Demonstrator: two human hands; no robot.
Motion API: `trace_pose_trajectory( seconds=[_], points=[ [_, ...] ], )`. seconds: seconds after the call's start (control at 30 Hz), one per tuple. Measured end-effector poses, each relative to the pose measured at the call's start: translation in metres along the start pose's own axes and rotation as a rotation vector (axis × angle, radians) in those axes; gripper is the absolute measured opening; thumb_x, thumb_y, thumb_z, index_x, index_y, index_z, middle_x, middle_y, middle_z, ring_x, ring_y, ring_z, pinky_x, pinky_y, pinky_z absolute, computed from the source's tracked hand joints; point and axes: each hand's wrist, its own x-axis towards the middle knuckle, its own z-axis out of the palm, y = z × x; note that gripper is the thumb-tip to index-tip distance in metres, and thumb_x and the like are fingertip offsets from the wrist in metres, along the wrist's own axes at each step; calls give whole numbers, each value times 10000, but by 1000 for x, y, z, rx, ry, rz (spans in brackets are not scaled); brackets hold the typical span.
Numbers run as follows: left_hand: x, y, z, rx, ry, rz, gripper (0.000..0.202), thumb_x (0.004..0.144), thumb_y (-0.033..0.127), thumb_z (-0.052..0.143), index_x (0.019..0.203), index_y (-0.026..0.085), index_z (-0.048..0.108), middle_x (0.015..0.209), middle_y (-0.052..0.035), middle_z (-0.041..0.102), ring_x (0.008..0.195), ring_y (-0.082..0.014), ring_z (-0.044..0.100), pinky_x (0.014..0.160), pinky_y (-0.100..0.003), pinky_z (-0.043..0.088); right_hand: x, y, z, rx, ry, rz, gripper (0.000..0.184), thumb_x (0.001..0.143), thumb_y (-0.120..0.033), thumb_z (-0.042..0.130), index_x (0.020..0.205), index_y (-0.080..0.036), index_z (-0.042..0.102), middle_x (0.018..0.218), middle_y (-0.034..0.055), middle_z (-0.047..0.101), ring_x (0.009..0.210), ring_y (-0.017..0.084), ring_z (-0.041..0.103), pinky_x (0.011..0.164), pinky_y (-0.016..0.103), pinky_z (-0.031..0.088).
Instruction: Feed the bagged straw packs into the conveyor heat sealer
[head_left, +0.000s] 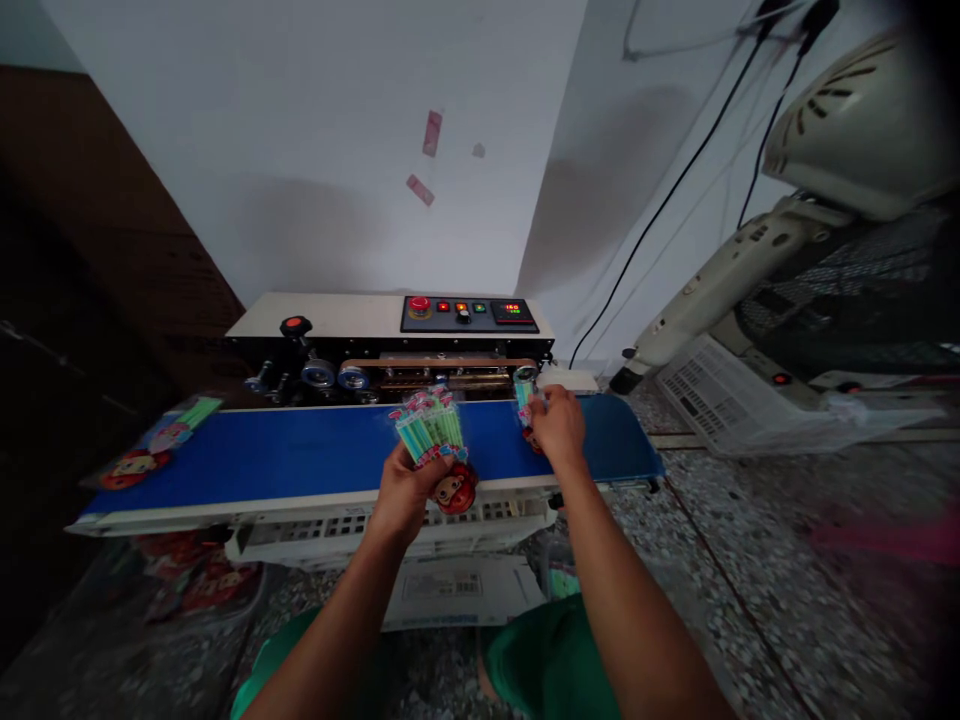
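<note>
My left hand (405, 490) is closed around a fanned stack of packets (433, 432) of green sticks with a red cartoon head at the bottom, held over the near edge of the blue conveyor belt (300, 452). My right hand (556, 425) pinches a single packet (524, 397) and presses it onto the belt at the right end, just below the sealing head of the band sealer (390, 345). Another packet (161, 445) lies at the belt's left end.
The sealer's control panel (469, 313) with a red button and lit display sits at the back. A pedestal fan (855, 130) lies tilted at the right, with black cables up the wall. More red-headed packets (199, 580) lie on the floor lower left.
</note>
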Motion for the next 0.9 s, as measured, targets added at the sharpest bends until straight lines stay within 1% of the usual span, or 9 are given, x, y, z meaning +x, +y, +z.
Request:
trace_pose_trajectory(
  seconds=[0.07, 0.2, 0.27, 0.37, 0.47, 0.57, 0.67, 0.77, 0.9],
  points=[
    [1, 0, 1, -12, -1, 12, 354, 573, 176, 802, 890, 150, 646, 776, -13, 713, 660, -140, 644, 662, -268, 512, -13, -17, 1, 207, -29, -93, 403, 832, -420, 516, 1095, -128, 606, 1085, 160, 628, 1018, 254, 557, 834, 336, 417],
    [2, 1, 4, -50, -9, 24, 379, 567, 169, 798, 916, 150, 649, 804, -22, 716, 666, -141, 643, 679, -274, 512, -47, -49, 3, 722, -469, -222, 399, 838, -490, 495, 1086, -214, 639, 1053, 62, 667, 954, 195, 599, 835, 315, 452],
    [2, 1, 5, -60, -2, 20, 385, 554, 170, 802, 908, 146, 654, 789, -21, 714, 645, -138, 638, 672, -274, 512, -60, -59, 6, 821, -538, -268, 311, 809, -450, 557, 970, -217, 685, 1012, 38, 679, 974, 194, 593, 869, 318, 437],
    [1, 1, 5, -60, -2, 12, 365, 548, 170, 804, 882, 134, 662, 767, -22, 711, 629, -135, 632, 659, -267, 510, -68, -64, 11, 913, -471, -188, 238, 752, -416, 638, 817, -192, 683, 852, 22, 682, 823, 174, 605, 768, 290, 450],
    [0, 2, 6, -78, -14, 4, 356, 548, 162, 807, 875, 132, 669, 767, -26, 715, 641, -140, 639, 664, -267, 513, -67, -62, 13, 1005, -440, -71, 241, 685, -408, 709, 733, -185, 630, 681, -19, 625, 634, 124, 544, 619, 241, 416],
    [-1, 5, 7, -108, -33, -7, 358, 554, 158, 807, 888, 139, 679, 799, -37, 724, 676, -154, 654, 692, -282, 521, -66, -61, 15, 1107, -418, -15, 260, 655, -393, 737, 679, -186, 582, 626, -49, 559, 585, 94, 476, 581, 218, 372],
    [0, 7, 8, -143, -26, -7, 368, 552, 167, 812, 896, 146, 684, 831, -48, 730, 710, -171, 667, 725, -307, 529, -67, -62, 19, 1233, -387, 6, 251, 714, -414, 684, 711, -191, 569, 650, -54, 530, 612, 91, 460, 615, 215, 370],
    [1, 7, 7, -178, 10, -4, 334, 527, 167, 822, 829, 150, 680, 773, -35, 730, 674, -173, 668, 714, -323, 535, -65, -61, 21, 1277, -286, 9, 251, 789, -449, 594, 777, -203, 546, 691, -48, 529, 650, 99, 472, 648, 220, 383],
    [1, 5, 3, -157, 36, -12, 307, 522, 171, 821, 788, 139, 671, 727, -36, 724, 635, -175, 665, 656, -309, 535, -44, -39, 7, 1069, -42, -24, 289, 852, -495, 480, 862, -210, 521, 663, -42, 536, 607, 110, 479, 617, 223, 387]
  ],
)
